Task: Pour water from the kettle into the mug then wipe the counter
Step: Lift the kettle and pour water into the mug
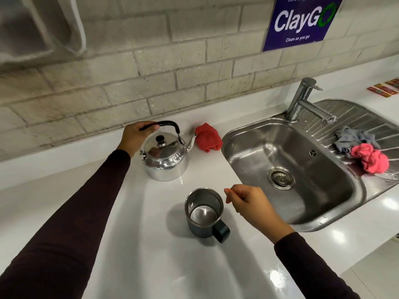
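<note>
A shiny steel kettle (165,159) with a black handle stands on the white counter (151,244), its spout pointing right. My left hand (135,137) is closed around the left end of the kettle's handle. A dark mug (205,214) with a steel inside stands upright and empty nearer to me, handle turned to the lower right. My right hand (248,201) hovers just right of the mug's rim, fingers loosely curled, holding nothing. A red cloth (208,138) lies crumpled by the kettle's spout.
A steel sink (291,169) with a tap (302,102) sits to the right. On its drainboard lie a grey rag (354,139) and a pink cloth (371,158). A brick wall with a blue sign (302,22) runs behind the counter.
</note>
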`<state>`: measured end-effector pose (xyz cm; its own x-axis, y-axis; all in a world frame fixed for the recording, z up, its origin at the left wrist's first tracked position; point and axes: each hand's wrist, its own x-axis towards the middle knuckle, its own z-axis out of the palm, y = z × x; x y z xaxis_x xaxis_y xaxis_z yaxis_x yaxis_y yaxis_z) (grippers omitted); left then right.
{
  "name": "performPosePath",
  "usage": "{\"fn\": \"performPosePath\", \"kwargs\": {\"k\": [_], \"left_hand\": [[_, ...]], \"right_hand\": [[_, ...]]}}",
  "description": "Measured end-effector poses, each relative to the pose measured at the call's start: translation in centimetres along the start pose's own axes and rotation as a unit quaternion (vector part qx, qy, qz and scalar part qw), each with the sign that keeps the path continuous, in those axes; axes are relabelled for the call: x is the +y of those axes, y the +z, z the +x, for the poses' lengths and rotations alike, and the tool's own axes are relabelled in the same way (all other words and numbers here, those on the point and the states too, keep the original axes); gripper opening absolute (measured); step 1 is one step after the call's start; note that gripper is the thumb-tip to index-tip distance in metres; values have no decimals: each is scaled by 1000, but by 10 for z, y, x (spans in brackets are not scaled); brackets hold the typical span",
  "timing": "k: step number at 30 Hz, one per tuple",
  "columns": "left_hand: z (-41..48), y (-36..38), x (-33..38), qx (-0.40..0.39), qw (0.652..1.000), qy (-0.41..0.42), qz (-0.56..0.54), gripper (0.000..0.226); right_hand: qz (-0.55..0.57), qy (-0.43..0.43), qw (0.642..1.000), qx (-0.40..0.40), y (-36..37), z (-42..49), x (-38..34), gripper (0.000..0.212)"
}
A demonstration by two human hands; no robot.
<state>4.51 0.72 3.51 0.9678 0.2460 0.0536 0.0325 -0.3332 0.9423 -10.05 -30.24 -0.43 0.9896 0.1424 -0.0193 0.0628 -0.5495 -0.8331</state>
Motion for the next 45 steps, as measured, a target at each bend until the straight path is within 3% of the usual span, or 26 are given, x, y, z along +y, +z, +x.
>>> {"fn": "performPosePath", "kwargs": {"k": [5,10,18,29,45], "left_hand": [[-21,-3,2,50,997,-23,-62,26],[-51,-36,45,72,993,39,-90,10],[-130,-77,108,126,984,117,-44,12],[-224,-85,126,80,988,119,60,13],[-244,-63,128,17,973,121,197,19]], "right_hand": [[22,-2,1000,0,-5,-2,-3,31],[18,-21,1000,8,-14,-4,-8,29],[60,-40,997,-5,-22,-12,-18,30],[77,-64,995,-24,-6,-29,-17,33],[96,-61,993,-32,-6,-47,-16,41]]}}
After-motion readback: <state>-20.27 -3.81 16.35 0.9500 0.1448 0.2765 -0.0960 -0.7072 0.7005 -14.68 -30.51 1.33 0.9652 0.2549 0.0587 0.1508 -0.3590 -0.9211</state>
